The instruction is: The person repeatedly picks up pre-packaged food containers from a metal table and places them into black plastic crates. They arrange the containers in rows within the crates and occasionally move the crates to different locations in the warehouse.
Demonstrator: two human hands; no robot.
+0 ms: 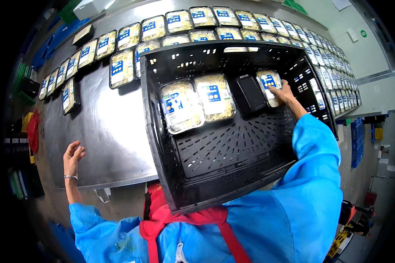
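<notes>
A black perforated plastic crate (230, 194) stands tilted in front of me at the table's edge. My right hand (281, 92) is inside it, gripping a sealed tray of bean sprouts (270, 86) at the crate's right side. Beside that tray lies a black tray (250, 93) with its dark underside showing. Two more sprout trays, one at the left (182, 107) and one next to it (215, 97), rest label up in the crate. My left hand (74, 154) hovers over the left part of the steel table, fingers curled and apart, holding nothing.
Rows of sealed sprout trays (153, 28) line the far side of the steel table (118, 161) and continue to the right. A single tray (70, 95) lies nearer at the left. Blue pallets (357, 143) stand beyond the right side, and a red bag (33, 131) is at the far left.
</notes>
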